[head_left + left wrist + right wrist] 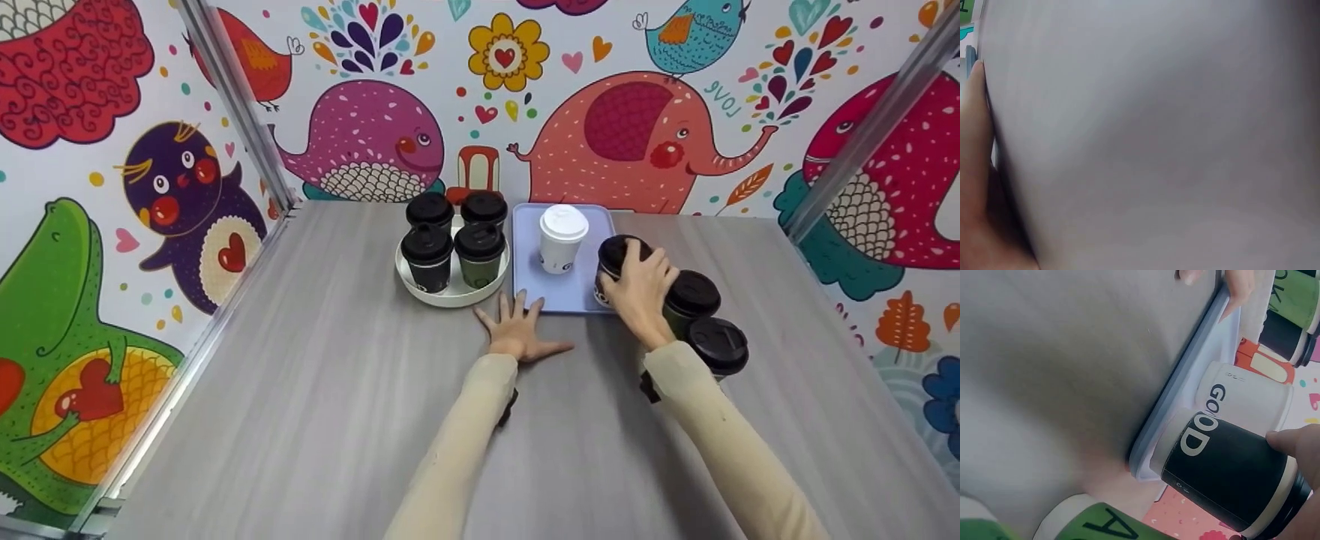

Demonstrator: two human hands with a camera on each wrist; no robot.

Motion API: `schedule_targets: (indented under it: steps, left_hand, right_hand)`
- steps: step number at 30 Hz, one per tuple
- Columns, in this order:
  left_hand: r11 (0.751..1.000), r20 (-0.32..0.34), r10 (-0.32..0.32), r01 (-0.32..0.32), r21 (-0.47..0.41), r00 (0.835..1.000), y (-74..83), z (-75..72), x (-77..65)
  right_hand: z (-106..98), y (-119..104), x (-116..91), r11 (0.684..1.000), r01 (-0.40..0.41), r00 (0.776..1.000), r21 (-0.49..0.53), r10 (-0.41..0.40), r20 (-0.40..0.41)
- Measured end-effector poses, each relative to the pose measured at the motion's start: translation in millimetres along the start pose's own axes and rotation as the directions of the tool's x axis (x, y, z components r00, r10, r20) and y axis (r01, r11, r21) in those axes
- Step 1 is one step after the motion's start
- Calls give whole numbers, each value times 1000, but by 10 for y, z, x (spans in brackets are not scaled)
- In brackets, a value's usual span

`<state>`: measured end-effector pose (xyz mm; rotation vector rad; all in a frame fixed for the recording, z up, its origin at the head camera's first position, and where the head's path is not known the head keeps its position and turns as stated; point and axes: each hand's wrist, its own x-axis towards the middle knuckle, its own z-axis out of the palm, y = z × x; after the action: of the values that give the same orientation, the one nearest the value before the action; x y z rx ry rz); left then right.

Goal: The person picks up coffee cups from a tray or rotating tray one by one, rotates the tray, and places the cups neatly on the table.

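Observation:
My right hand (645,296) grips a black paper cup (1224,472) near its black lid. This cup is over the right part of a lilac tray (529,289); whether its base touches the tray I cannot tell. Beside it on the tray stands a white paper cup (561,247) with a white lid. My left hand (517,334) lies on the table with fingers spread, its fingertips at the tray's front left corner. Only part of that hand shows in the left wrist view, at the left edge.
Left of the tray, a round white dish (454,301) holds several black-lidded cups. Two more black-lidded cups, one behind (694,294) and one nearer (718,345), stand right of my right hand. Patterned wall panels (420,127) border the grey table (322,360).

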<state>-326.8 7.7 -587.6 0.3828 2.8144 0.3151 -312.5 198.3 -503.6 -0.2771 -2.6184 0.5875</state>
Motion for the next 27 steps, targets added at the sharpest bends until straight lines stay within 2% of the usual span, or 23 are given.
schedule_targets:
  steps: [7,17,27]
  left_hand:
    - [1000,2,3,-3,23,1000,-37,15,63]
    - [1000,-1,8,-8,-14,1000,-27,51,72]
    - [1000,8,6,-6,-8,1000,-23,55,62]
  right_hand:
    - [-65,-2,-140,999,45,998,8,-45,-52]
    - [-92,22,-319,994,107,992,-19,-108,-65]
    - [-130,82,-498,988,151,987,-12,-152,-58]
